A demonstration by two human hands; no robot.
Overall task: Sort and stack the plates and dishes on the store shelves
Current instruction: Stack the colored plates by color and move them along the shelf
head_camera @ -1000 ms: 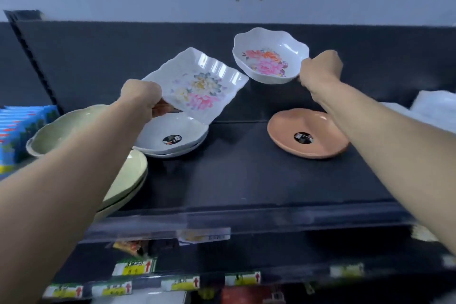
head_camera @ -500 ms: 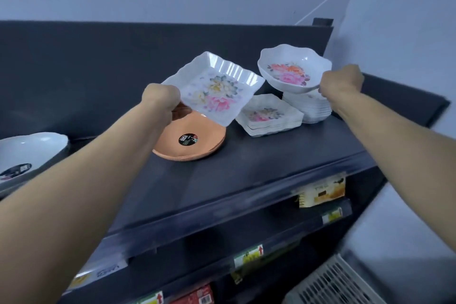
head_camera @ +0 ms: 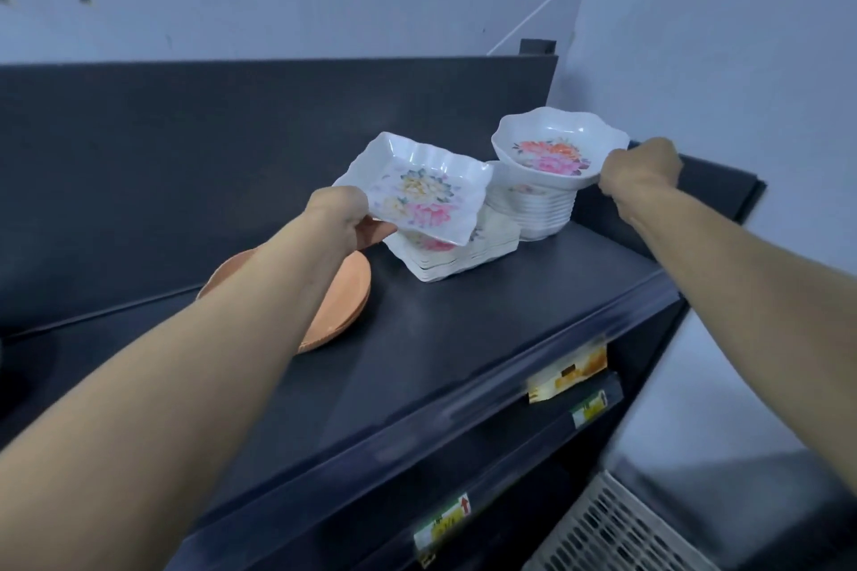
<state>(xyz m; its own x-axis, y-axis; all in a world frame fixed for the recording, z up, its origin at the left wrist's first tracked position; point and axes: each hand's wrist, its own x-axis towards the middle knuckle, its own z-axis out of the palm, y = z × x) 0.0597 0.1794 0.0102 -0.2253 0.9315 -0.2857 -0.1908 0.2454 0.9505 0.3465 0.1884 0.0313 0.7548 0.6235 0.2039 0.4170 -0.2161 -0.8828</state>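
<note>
Both arms stretched forward over shelf (head_camera: 463, 338); left hand (head_camera: 341, 218) pinches near-left corner of square plate (head_camera: 417, 190), fingers (head_camera: 378, 230) curled under it; plate white, fluted rim, floral print, tilted, held over plate stack (head_camera: 457, 262), not seated; right hand (head_camera: 640, 169) grips right rim of bowl (head_camera: 556, 148), its fingers curled, mostly hidden; bowl white, scalloped, pink-orange flowers, right atop bowl stack (head_camera: 540, 213), contact unclear; orange plates (head_camera: 348, 292) under left forearm.

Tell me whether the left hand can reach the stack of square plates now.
Probably yes: the left hand is close by the stack of square plates, the way free. It grips a floral square plate, though, so it could only set that on top.
</note>
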